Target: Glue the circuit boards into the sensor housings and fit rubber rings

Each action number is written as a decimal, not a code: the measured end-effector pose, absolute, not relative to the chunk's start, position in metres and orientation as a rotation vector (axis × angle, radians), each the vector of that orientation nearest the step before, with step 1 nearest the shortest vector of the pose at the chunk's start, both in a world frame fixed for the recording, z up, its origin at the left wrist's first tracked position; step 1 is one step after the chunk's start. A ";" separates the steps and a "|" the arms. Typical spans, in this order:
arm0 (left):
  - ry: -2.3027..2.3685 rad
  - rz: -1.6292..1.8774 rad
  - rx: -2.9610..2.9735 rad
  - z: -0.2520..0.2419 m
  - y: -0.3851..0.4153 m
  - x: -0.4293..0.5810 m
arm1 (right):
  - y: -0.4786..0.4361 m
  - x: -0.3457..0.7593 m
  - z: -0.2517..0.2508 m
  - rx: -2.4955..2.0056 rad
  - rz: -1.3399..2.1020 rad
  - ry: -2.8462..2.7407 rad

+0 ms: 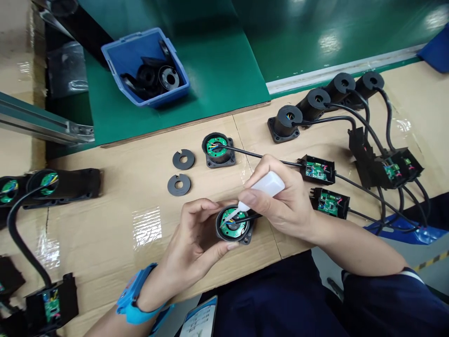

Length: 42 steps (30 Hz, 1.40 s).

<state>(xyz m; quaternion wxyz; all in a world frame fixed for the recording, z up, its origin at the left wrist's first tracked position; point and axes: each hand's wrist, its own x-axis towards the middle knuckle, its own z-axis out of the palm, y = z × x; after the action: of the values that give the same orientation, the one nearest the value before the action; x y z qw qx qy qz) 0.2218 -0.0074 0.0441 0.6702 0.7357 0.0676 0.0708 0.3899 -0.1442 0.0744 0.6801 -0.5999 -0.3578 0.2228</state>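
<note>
Right grip (288, 202) holds a smooth, tapered bottle (269, 184).

1. Table (115, 173): tan top, shiny clear tape (146, 228).
2. Along the table's far edge: a green board (217, 79).
3. Beyond the table: a glossy green surface (287, 28) with bright light reflections (329, 42), edged by a white strip (343, 70).
4. At the table's left: a metal rail (42, 122).
5. Below the table, right: grey floor (414, 250), yellow-and-black stripe (435, 259).

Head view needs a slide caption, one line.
Left hand holds a black housing; right hand holds a white bottle, nozzle over the green board.
</note>
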 end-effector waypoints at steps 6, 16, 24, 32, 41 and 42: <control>0.157 0.151 1.646 0.045 -0.008 0.222 | -0.145 0.389 0.075 -1.381 0.484 -0.808; 0.159 0.151 1.632 0.046 -0.009 0.222 | -0.145 0.389 0.073 -1.409 0.419 -0.771; 0.145 0.169 1.689 0.043 -0.008 0.224 | -0.146 0.393 0.075 -1.415 0.451 -0.717; 0.146 0.076 1.817 0.036 0.008 0.218 | -0.139 0.409 0.065 -1.242 0.535 -0.383; 0.495 0.496 2.076 0.026 0.039 0.290 | -0.134 0.426 0.068 -1.225 0.387 -0.207; 0.507 0.453 2.119 0.025 0.041 0.301 | -0.133 0.426 0.068 -1.234 0.372 -0.194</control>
<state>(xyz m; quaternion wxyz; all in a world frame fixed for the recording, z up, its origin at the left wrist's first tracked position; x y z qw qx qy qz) 0.3013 0.0406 0.0246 0.4421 0.8541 0.2043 0.1827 0.4262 -0.1334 0.0679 0.7951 -0.5742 -0.0905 0.1729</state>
